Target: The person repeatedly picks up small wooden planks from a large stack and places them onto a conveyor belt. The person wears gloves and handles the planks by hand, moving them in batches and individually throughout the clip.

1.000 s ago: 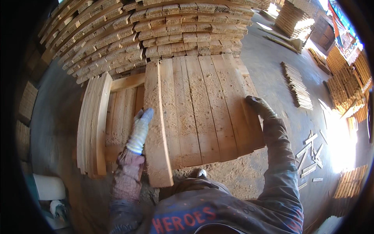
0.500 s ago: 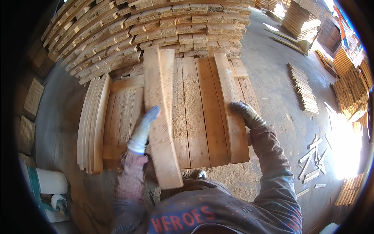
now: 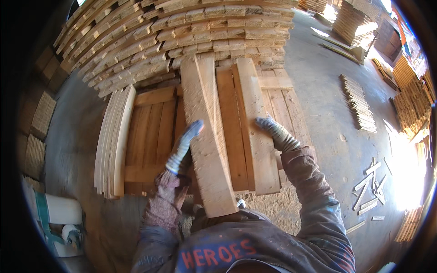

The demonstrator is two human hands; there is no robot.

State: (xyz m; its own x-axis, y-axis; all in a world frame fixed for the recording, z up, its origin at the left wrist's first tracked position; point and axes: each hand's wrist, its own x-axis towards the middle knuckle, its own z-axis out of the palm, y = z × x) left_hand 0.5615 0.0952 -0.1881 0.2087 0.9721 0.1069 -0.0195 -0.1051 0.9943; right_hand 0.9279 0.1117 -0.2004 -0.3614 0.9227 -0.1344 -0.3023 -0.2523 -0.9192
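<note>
Spanning a group of loose boards with the grip of both gloved hands: with the left hand [image 3: 184,143] against the outer side of an askew board [image 3: 210,154], and the right hand [image 3: 274,132] at the outer edge of the right-end board [image 3: 265,164]. Spaced wide from hand to hand, apparently pressing inward; cannot tell finger curl, partly hidden by wood. Drawn nearer each other than a second ago, leaving more of the slatted layer [image 3: 152,132] uncovered on the left and more of a pale crosspiece [image 3: 275,83] bare on the right. Now bunched in a narrower, overlapping group over the middle, so probably easier to manage as one bundle. Reaching forward from the lower edge, with the left forearm [image 3: 166,200] angled slightly inward and the right forearm [image 3: 304,170] slanting in from a flared elbow.
</note>
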